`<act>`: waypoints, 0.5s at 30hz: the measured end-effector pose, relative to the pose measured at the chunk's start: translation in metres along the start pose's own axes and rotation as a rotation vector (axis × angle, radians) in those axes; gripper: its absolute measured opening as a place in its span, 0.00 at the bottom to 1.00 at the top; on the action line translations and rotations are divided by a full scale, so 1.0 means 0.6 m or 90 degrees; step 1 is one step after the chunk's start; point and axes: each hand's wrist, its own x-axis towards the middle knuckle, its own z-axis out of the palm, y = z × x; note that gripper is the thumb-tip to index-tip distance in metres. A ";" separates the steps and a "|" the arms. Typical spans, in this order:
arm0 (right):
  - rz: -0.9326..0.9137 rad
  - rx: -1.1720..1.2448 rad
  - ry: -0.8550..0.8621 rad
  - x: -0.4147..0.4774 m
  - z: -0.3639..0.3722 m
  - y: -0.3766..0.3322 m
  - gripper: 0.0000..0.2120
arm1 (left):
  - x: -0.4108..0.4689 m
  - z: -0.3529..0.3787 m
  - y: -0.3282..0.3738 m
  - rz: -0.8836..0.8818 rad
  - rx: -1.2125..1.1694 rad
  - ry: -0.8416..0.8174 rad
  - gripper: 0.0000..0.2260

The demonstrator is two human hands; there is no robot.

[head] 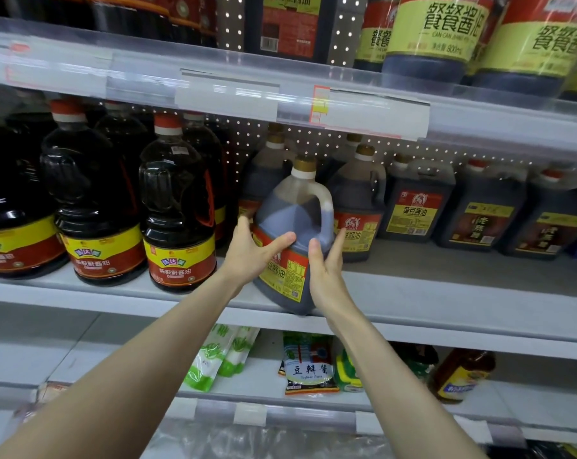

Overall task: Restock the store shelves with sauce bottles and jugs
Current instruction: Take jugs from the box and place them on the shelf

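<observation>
1. Two forearms (pixel 187 326) in shot, both bare, no sleeve reaching them.
2. Left hand (pixel 250 256) and right hand (pixel 326 276) bare as well, slim fingers.

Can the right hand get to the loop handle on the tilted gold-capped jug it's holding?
Probably yes: the right hand grips the dark gold-capped plastic jug just below its translucent loop handle, with nothing in front.
</observation>
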 end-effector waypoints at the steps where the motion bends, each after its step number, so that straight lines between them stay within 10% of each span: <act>1: 0.003 0.014 -0.003 0.003 0.001 0.003 0.35 | -0.002 -0.002 -0.002 -0.002 0.010 0.006 0.33; 7: 0.033 0.092 -0.030 0.015 0.000 -0.003 0.29 | -0.020 -0.010 -0.011 -0.002 0.055 0.085 0.52; 15: 0.057 0.090 -0.044 0.030 0.013 -0.005 0.28 | -0.026 -0.018 -0.015 0.039 0.091 0.171 0.37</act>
